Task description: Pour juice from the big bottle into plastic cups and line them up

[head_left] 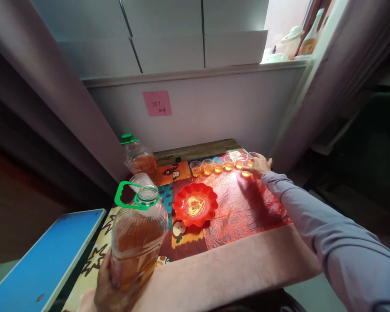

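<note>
My left hand grips the lower part of a large clear plastic jug holding amber liquid. The jug stands uncapped, with a green carry ring at its neck. Over at the far right of the table, my right hand has its fingers at a small clear cup with amber liquid in it. Several similar cups stand in a row to its left, each with some of the liquid. A red scalloped plate with a gold print lies between the jug and the cups.
A second jug with a green cap stands at the back left, and clear cups lie behind the near jug. A dark green cap rests near the table's back edge. A blue board is at the left. A pink note hangs on the wall.
</note>
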The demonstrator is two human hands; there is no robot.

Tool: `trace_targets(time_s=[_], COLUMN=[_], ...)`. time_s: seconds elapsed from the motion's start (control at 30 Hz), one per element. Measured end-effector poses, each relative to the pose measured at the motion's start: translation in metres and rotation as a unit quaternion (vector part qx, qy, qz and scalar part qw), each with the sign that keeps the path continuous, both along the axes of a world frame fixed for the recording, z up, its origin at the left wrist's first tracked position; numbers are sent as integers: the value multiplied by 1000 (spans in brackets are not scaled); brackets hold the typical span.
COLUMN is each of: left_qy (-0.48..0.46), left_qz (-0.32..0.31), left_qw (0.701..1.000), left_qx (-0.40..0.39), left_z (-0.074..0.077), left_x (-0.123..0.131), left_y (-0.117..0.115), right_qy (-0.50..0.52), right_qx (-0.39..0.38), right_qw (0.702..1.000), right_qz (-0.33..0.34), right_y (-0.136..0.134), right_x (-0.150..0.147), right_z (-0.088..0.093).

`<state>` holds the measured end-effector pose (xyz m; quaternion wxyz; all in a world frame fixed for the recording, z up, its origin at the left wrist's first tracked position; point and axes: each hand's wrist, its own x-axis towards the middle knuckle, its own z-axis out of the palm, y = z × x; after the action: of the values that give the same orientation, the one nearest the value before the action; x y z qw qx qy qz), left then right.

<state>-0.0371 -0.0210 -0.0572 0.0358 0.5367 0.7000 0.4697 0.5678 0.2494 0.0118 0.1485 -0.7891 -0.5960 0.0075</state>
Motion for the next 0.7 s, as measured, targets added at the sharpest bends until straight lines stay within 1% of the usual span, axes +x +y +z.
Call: trace_targets(time_s=[0.1,0.2,0.27,0.33,0.37,0.43,0.5,0.6,0.7], left_qy=[-13,-32,-25,-8,-5,-4,-8,-12,-9], left_qz=[-1,-21,-13,-25,-23,-20,-21,-29,-31], left_qw=[1000,999,999,999,999,999,999,999,999], left_qx=[7,19,32,27,30,36,40,38,33], left_z=[1,6,9,11,11,12,12,11,12], left_x=[6,14,18,19,19,19,20,20,19], left_y=[-3,-6,-8,-9,-10,-11,-12,-14,-15], right_qy=[-4,-14,-12,9,27,74,112,140,149], right_qx=[23,71,118,164,182,199,191,153,111], right_qw=[1000,997,992,982,975,950,927,900,885], right_qz=[5,16,38,88,127,228,301,383,428], right_y=[-5,-9,-11,-15,-18,-28,-43,-66,-83], right_x=[2,0,-9,-28,-43,-79,-122,-189,-245], right_z=[-3,-2,6,19,27,42,53,56,53])
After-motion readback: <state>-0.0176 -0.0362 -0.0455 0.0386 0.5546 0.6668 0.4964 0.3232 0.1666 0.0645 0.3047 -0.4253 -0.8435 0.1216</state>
